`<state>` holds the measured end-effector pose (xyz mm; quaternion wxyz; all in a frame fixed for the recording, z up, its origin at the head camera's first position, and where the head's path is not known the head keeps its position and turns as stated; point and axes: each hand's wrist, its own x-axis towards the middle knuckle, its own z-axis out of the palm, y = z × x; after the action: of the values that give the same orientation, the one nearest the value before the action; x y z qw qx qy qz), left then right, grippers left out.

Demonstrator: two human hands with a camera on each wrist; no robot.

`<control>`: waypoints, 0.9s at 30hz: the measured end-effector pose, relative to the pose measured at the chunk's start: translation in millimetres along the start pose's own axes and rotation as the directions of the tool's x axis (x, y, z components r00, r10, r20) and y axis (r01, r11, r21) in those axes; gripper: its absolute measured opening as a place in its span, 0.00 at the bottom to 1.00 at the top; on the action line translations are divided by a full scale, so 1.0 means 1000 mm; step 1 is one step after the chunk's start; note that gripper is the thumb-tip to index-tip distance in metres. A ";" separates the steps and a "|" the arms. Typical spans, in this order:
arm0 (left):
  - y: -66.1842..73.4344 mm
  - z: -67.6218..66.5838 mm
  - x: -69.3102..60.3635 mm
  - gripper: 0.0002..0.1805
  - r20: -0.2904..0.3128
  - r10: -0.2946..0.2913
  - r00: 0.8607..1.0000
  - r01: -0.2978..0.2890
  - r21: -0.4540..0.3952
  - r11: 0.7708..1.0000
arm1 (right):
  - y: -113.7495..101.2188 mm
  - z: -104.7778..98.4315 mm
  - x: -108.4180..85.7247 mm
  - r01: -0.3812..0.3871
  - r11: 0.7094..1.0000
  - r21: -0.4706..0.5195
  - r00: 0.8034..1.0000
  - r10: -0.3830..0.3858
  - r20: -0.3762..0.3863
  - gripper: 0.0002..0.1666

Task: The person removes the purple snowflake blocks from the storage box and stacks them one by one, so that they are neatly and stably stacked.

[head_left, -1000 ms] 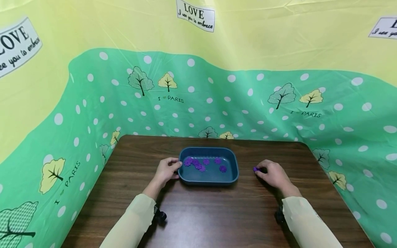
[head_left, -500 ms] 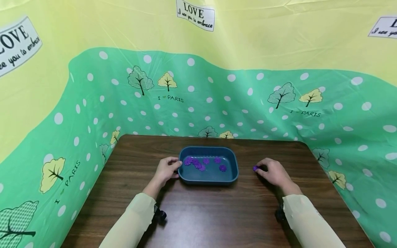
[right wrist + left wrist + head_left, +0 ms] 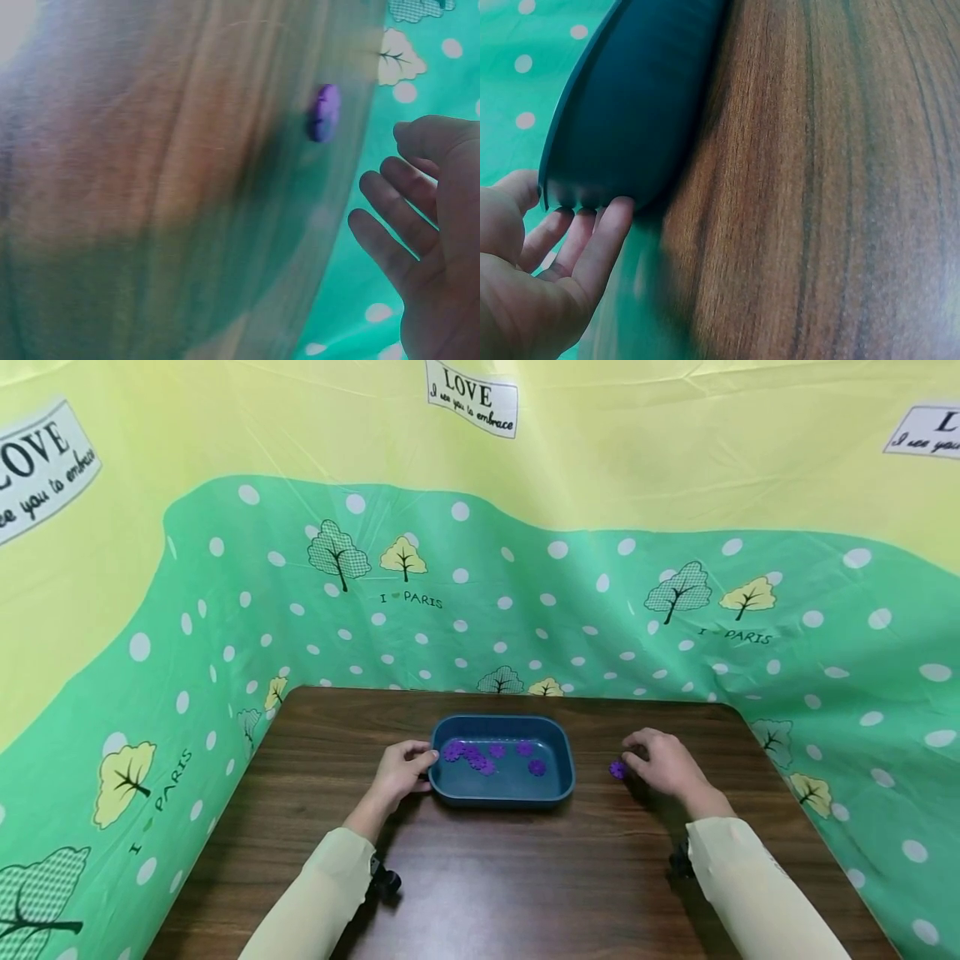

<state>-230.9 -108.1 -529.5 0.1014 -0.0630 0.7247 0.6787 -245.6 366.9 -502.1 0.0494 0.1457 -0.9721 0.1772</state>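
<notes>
A dark blue rectangular plastic tray stands on the table, with several purple flower-shaped discs lying inside. My left hand holds its left end, the thumb over the rim and the fingers against the outer wall; the left wrist view shows this grip on the tray close up. One more purple flower-shaped disc lies on the tabletop right of the tray. Just beyond it, my right hand is raised with loosely bent fingers. In the right wrist view a gap separates that hand from the disc.
The brown wood-grain table has rounded far corners. Behind and beside it hangs a green and yellow printed cloth. A small black device is strapped at the left wrist, and another at the right.
My right hand has let go of the purple flower-shaped disc and lifted slightly up and away, leaving the disc on the table. The left hand keeps its hold on the tray.
</notes>
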 end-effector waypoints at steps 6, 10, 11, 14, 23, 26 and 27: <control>-0.001 -0.001 0.001 0.21 -0.002 -0.005 1.000 0.005 -0.003 1.000 | -0.016 -0.012 0.008 0.038 0.999 0.013 0.999 -0.038 0.000 0.13; -0.001 -0.002 0.000 0.21 -0.003 -0.006 1.000 0.006 -0.007 1.000 | -0.031 -0.016 0.015 0.055 0.998 0.018 0.998 -0.055 0.007 0.14; -0.001 -0.002 -0.001 0.21 -0.002 -0.007 1.000 0.007 -0.008 1.000 | -0.034 -0.016 0.017 0.060 0.998 0.018 0.998 -0.060 0.008 0.15; 0.000 -0.002 -0.001 0.22 0.000 -0.006 1.000 0.006 -0.010 1.000 | -0.045 -0.015 0.023 0.082 0.997 0.009 0.997 -0.082 -0.002 0.16; 0.001 -0.001 -0.001 0.22 0.007 -0.008 1.000 0.008 -0.015 1.000 | -0.073 -0.012 0.041 0.166 0.986 0.024 0.986 -0.166 -0.015 0.15; 0.000 -0.001 0.000 0.21 0.007 -0.008 1.000 0.008 -0.020 1.000 | -0.083 -0.010 0.045 0.176 0.984 0.039 0.984 -0.176 -0.004 0.16; 0.000 -0.001 0.000 0.21 0.007 -0.007 1.000 0.007 -0.022 1.000 | -0.087 -0.010 0.047 0.177 0.983 0.045 0.984 -0.177 -0.002 0.16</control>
<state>-231.5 -108.9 -529.3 0.1056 -0.0645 0.7165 0.6865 -263.5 280.4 -457.6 0.0607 0.2329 -0.9510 0.1939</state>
